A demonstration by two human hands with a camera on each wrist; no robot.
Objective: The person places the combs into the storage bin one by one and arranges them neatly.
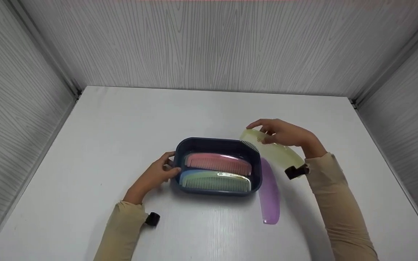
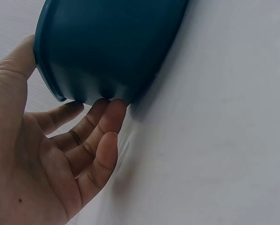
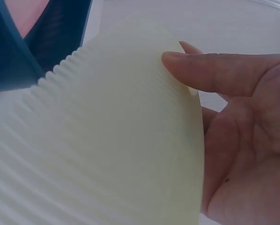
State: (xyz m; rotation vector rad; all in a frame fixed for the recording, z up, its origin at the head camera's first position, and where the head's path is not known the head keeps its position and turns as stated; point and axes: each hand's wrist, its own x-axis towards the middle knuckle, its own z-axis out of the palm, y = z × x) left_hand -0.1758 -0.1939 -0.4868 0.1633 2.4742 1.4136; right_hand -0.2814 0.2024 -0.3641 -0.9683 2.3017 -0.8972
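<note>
A dark blue plastic basin (image 1: 216, 194) holds a pink comb (image 1: 218, 163), a green comb (image 1: 216, 181) and a blue comb (image 1: 191, 174) partly under the green one. My left hand (image 1: 157, 172) grips the basin's left end, thumb at the rim and fingertips against the outer wall (image 2: 107, 51). In my right hand (image 1: 285, 133), a pale yellow comb (image 1: 278, 154) is pinched between thumb and fingers along its back edge. Its teeth face the basin, and its far end overlaps the basin's right rim in the head view. The right wrist view shows the yellow comb (image 3: 121, 131) close up.
A purple comb (image 1: 270, 195) lies on the white table (image 1: 132, 119), beside the basin's right end. Grey wood-grain panels (image 1: 209, 43) enclose the table at the back and both sides. Each sleeve cuff carries a small black device.
</note>
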